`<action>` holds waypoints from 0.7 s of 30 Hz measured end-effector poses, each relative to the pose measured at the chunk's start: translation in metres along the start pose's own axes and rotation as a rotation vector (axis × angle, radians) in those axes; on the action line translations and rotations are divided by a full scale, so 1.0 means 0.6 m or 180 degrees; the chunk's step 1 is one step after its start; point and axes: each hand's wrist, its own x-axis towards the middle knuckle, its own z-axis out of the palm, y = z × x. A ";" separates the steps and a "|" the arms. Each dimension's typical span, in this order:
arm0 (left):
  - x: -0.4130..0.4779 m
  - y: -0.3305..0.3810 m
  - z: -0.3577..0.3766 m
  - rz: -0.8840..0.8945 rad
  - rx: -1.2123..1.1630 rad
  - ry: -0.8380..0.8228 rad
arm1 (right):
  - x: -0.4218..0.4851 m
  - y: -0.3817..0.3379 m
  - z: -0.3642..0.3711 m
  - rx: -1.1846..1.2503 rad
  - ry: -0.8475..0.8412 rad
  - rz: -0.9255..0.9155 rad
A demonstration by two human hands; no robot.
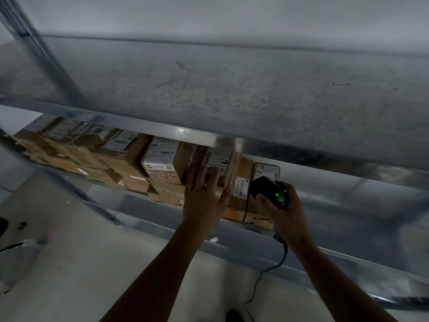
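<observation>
My right hand (284, 210) grips a black corded barcode scanner (269, 190) whose green light is lit; its head points at the cardboard boxes on the lower shelf. My left hand (204, 196) lies with straight spread fingers against a labelled cardboard box (218, 161) in the row. A smaller box with a white label (264, 169) stands just beyond the scanner. Another box with a large white label (160, 158) sits to the left of my left hand.
A metal shelf board (232, 94) spans the view above the boxes, with a steel upright (39, 54) at the left. Several more cardboard boxes (76, 149) fill the shelf leftward. The scanner's cable (271, 268) hangs down toward the pale floor (81, 263).
</observation>
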 end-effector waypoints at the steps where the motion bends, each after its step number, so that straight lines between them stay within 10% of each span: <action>1: 0.002 0.000 -0.002 0.0001 -0.0028 -0.0007 | 0.004 0.003 0.004 -0.0036 -0.0005 0.0003; 14: 0.035 -0.006 0.003 0.0079 -0.1126 0.0216 | 0.009 0.002 0.047 -0.0002 0.0245 0.0198; 21: 0.059 0.005 -0.011 -0.0939 -0.1919 -0.0728 | 0.018 0.008 0.047 0.0063 0.0274 0.0262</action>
